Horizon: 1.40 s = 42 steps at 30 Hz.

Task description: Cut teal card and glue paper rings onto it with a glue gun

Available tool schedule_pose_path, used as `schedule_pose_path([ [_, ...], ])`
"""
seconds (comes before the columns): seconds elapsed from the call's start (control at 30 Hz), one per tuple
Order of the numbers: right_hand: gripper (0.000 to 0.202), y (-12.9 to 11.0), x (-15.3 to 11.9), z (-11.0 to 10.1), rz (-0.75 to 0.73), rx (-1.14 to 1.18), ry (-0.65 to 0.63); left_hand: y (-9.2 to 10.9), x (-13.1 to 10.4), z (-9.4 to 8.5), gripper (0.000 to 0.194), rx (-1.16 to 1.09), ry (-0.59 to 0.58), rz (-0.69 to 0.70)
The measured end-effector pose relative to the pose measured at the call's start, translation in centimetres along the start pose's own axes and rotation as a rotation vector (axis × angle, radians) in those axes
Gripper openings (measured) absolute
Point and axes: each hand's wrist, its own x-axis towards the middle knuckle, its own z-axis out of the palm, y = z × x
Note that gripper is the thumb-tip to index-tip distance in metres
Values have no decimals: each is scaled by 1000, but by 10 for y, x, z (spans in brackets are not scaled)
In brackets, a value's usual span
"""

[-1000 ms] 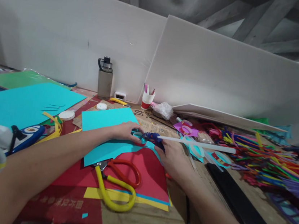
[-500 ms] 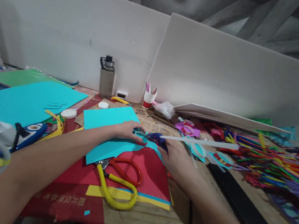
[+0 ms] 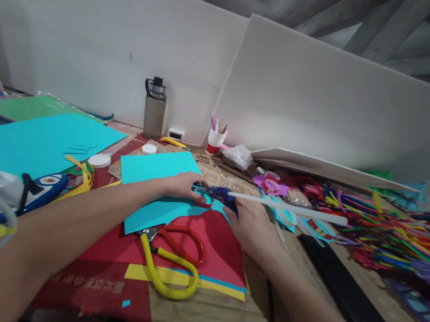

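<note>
One left hand (image 3: 184, 184) pinched one small cyan-and-red piece (image 3: 203, 195) above one cyan sheet (image 3: 159, 167); one right hand (image 3: 252, 224) gripped one blue glue gun (image 3: 225, 196), tip beside the piece; one white glue stick (image 3: 299, 210) protruded; one red-and-yellow-handled scissors (image 3: 150, 262) lay nearer; one bottle (image 3: 153, 116), one cup (image 3: 215, 145) stood behind.

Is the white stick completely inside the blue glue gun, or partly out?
Partly out: a long length of the white stick extends from the glue gun, past the right hand. The inner end is hidden.

White panels (image 3: 316, 100) behind cardboard-covered table (image 3: 211, 317); dim beams (image 3: 388, 30) overhead, perhaps wooden.
</note>
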Motion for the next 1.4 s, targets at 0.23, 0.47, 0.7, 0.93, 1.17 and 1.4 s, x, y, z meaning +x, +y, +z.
schedule_pose_path([
  [0.23,19,1,3,5,4,-38,-17,-2,1,1,55,3,-1,-1],
  [0.47,18,5,1,2,-38,-44,-9,-1,-1,0,54,-8,0,15],
  [0.7,20,10,-4,1,5,-4,6,0,-2,-1,56,-13,-14,-1],
  [0.93,20,10,-4,1,-20,1,-14,-4,1,0,54,-7,-14,18],
  [1.17,18,1,-2,0,-12,-29,-24,0,1,0,56,9,-14,-6],
  [1.4,18,0,3,1,-13,-74,-25,-2,1,0,57,6,-8,6],
])
